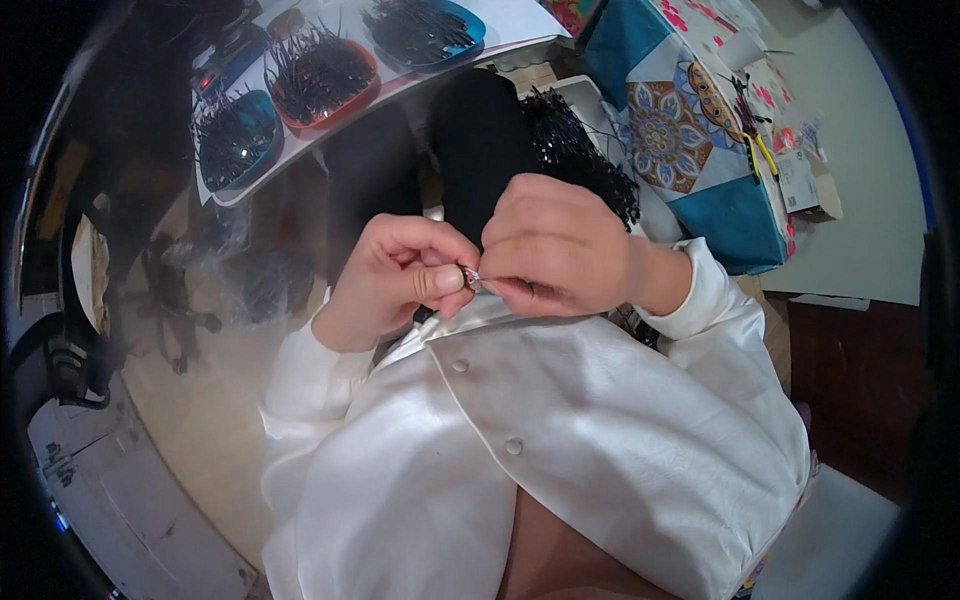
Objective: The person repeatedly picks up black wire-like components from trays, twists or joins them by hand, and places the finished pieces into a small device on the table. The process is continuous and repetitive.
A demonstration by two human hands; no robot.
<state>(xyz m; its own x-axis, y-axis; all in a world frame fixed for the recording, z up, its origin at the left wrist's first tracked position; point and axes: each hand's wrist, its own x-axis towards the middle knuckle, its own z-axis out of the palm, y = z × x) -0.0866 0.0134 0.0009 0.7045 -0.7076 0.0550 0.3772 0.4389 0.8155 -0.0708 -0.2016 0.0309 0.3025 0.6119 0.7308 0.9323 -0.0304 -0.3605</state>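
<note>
Fingertips of my left hand (400, 275) and right hand (555, 250) pinch one tiny shiny bead (470, 277) between them, so I should grip firmly, work close, and keep it over my white jacket (560, 430).

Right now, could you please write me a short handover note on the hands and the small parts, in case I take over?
Left hand: thumb and forefinger pinch a small shiny metal piece at chest height.
Right hand: fingers closed on the same piece from the other side; both hands meet over the white jacket.
Supplies: thin black parts fill an orange tray and two blue trays on the white table ahead; another black bundle lies beyond the right hand.
Done: one piece picked up and in hand.
Left: the piece is too small to tell how far along it is; the trays look full.
</note>
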